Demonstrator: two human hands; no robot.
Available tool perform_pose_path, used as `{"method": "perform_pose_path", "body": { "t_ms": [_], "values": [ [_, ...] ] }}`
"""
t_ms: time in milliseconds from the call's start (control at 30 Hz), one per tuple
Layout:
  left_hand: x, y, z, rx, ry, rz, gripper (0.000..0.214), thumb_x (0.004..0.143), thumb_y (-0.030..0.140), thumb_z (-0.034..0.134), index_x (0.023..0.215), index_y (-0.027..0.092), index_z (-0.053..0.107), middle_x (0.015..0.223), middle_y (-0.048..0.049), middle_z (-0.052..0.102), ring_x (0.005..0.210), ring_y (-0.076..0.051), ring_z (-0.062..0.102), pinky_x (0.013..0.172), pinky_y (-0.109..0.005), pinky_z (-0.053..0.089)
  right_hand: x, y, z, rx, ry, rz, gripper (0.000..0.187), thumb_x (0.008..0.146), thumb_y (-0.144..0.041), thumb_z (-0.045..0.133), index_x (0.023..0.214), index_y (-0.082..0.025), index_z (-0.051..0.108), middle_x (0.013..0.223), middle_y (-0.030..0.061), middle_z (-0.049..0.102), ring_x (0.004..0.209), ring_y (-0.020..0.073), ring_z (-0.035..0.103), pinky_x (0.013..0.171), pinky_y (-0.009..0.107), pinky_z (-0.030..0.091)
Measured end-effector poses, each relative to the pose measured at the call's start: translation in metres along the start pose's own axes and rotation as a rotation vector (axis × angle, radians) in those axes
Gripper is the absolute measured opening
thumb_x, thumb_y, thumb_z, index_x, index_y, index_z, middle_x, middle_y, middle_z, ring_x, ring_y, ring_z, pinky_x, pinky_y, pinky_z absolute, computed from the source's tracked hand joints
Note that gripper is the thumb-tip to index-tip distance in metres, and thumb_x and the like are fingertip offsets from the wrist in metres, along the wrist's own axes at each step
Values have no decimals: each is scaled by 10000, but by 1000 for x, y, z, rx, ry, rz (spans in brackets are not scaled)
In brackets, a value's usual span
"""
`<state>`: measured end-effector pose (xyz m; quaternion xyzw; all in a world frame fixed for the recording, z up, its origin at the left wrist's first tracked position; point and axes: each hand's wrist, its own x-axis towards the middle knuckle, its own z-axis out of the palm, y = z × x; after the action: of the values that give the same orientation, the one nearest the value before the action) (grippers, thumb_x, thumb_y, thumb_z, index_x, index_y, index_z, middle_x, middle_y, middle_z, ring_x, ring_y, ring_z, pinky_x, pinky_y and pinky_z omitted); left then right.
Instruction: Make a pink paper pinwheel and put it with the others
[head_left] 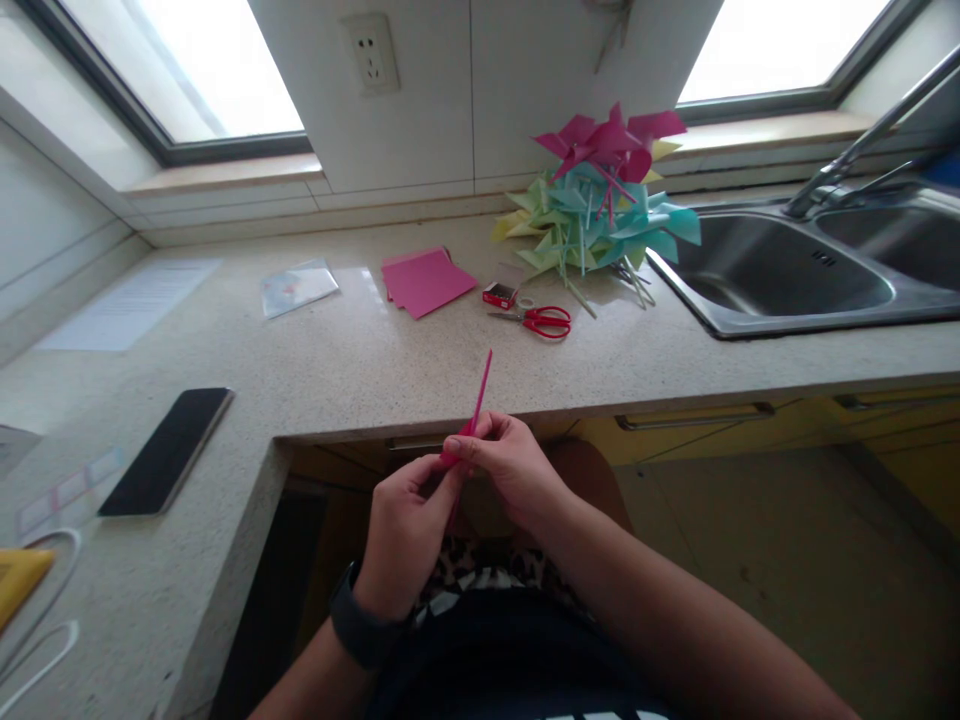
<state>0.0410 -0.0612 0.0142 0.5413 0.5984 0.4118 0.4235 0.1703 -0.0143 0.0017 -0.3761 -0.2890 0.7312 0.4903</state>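
Note:
A piece of pink paper, seen nearly edge-on as a thin strip, is held between my two hands just in front of the counter's edge. My left hand pinches its lower part, fingers closed. Higher up, the thumb and fingers of my right hand are closed on the same paper. My hands hide much of its shape. Beyond them on the counter lie red-handled scissors, a small red box and a stack of pink paper sheets.
Several paper pinwheels in pink, blue, green and yellow are piled by the wall, near the steel sink. A black phone, a clear packet and a printed sheet lie on the left of the counter.

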Motion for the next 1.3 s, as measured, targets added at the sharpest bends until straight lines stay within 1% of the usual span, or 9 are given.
{"method": "perform_pose_path", "body": {
  "t_ms": [133,233,367,600,767,867,1033,1167,1300],
  "values": [
    [1,1,-3,-48,-20,-18,281,887,415,688,987,174,792,881,-63,787,783,-211,707,710,-279,524,-1,-2,-3,-16,-63,-16,314,655,-332,885,670,-183,609,664,-4,689,578,107,577,587,252,453],
    [3,1,-6,-91,-42,-52,294,882,427,694,976,165,789,864,-67,784,787,-210,705,722,-282,521,-2,-4,-8,-36,-125,-18,223,718,-344,842,805,-185,712,752,0,711,634,102,589,646,248,472],
    [4,-2,-6,-205,-99,-117,309,862,431,718,990,156,781,842,-68,777,767,-199,689,710,-279,512,-3,-9,-14,-80,-180,-1,266,737,-368,826,932,-197,769,861,26,735,739,128,635,695,258,496],
    [4,-6,-4,-344,-146,-156,293,855,396,735,1032,165,771,875,-60,767,785,-177,671,735,-266,507,-2,-11,-14,-125,-175,-6,225,745,-383,816,852,-188,781,803,23,727,694,125,626,664,256,511],
    [3,-5,-5,-331,-152,-158,299,859,400,730,1028,156,763,871,-61,761,790,-176,666,735,-267,503,-3,-13,-13,-134,-184,-7,215,750,-362,814,879,-191,789,853,32,743,737,126,643,695,252,510],
    [3,-3,-6,-287,-126,-146,274,851,411,737,950,157,765,845,-52,759,785,-172,661,730,-259,498,-4,-13,-12,-134,-173,-16,216,760,-359,809,889,-188,784,838,31,742,728,126,643,691,256,507],
    [3,-4,-5,-226,-75,-154,269,822,420,762,873,155,770,794,-40,750,719,-158,639,668,-245,481,-2,-9,-10,-108,-134,-37,221,675,-307,874,792,-183,733,760,8,725,658,121,628,656,262,500],
    [4,-9,-4,-301,-60,-184,270,792,392,793,932,160,777,803,-34,749,715,-156,650,674,-248,494,0,-6,-11,-87,-71,-45,244,636,-290,895,707,-181,689,758,5,734,669,119,636,671,257,497],
    [5,-11,-3,-426,-77,-228,321,804,391,790,1046,181,769,866,-41,763,766,-154,676,743,-257,513,1,-5,-12,-111,-77,-40,223,661,-323,881,749,-166,749,724,17,729,640,121,619,650,264,490]
  ]
}}
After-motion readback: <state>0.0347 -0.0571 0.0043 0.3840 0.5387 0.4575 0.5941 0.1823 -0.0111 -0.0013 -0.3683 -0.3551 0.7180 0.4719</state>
